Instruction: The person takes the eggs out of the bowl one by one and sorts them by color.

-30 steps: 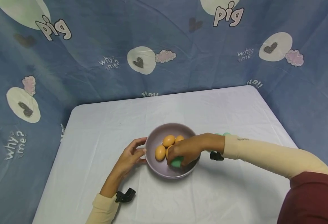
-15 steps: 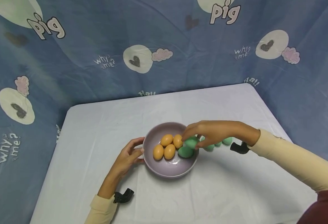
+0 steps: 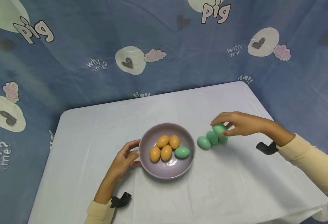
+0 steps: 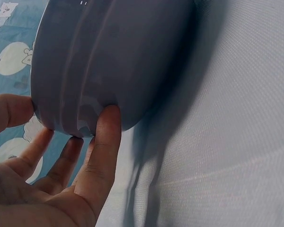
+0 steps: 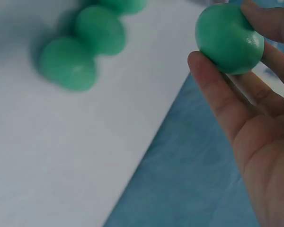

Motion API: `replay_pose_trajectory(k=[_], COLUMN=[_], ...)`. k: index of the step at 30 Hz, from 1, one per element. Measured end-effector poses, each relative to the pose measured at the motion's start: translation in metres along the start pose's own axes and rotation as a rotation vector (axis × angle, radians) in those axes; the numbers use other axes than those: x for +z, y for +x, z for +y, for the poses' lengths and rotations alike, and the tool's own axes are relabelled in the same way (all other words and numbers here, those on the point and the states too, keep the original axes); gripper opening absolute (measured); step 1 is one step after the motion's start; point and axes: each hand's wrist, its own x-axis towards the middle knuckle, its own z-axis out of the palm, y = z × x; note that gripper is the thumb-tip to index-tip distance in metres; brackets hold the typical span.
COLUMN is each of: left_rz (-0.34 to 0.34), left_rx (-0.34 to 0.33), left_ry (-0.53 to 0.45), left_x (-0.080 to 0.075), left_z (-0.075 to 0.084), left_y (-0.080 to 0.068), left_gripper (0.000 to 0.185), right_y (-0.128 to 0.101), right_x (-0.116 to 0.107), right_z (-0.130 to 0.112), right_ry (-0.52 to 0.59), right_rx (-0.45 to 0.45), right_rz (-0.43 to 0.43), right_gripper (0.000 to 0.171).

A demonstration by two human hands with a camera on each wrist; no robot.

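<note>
On the white tablecloth (image 3: 236,186), the right hand (image 3: 242,123) is pinching a green egg (image 3: 219,128) between thumb and fingertips, holding it just above three more green eggs (image 3: 212,140) that are lying close together to the right of the bowl (image 3: 164,169). Beside the bowl's left rim, the left hand (image 3: 124,160) is resting with relaxed fingers, its thumb and fingertips touching the bowl's outer wall. Inside the bowl, four orange eggs (image 3: 164,147) are sitting in a cluster, with one green egg (image 3: 182,152) lying just to their right.
</note>
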Motion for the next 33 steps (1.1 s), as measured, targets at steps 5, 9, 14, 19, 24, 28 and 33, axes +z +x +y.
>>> replay_pose_trajectory(k=[5, 9, 14, 19, 24, 28, 33], left_rz=[0.001, 0.009, 0.019, 0.02, 0.026, 0.029, 0.028], left_rx=[-0.016, -0.023, -0.025, -0.029, -0.028, -0.025, -0.024], left_ry=[-0.002, 0.002, 0.017, 0.023, 0.028, 0.026, 0.021], left_x=[0.0, 0.001, 0.0, 0.0, 0.0, 0.0, 0.001], left_z=[0.0, -0.001, 0.0, 0.0, 0.0, 0.001, 0.0], left_y=[0.0, -0.001, 0.0, 0.0, -0.001, 0.0, 0.0], left_gripper=[0.054, 0.053, 0.054, 0.054, 0.054, 0.053, 0.053], right_y=[-0.015, -0.023, -0.028, -0.03, -0.028, -0.026, -0.025], right_x=[0.004, 0.008, 0.012, 0.02, 0.026, 0.03, 0.034], right_z=[0.022, 0.037, 0.051, 0.062, 0.07, 0.075, 0.078], right_ry=[0.03, 0.033, -0.011, -0.042, -0.053, -0.06, -0.064], right_rx=[0.119, 0.185, 0.259, 0.294, 0.302, 0.31, 0.319], right_rz=[0.06, 0.092, 0.119, 0.112, 0.102, 0.09, 0.072], right_gripper=[0.042, 0.042, 0.044, 0.043, 0.043, 0.043, 0.043])
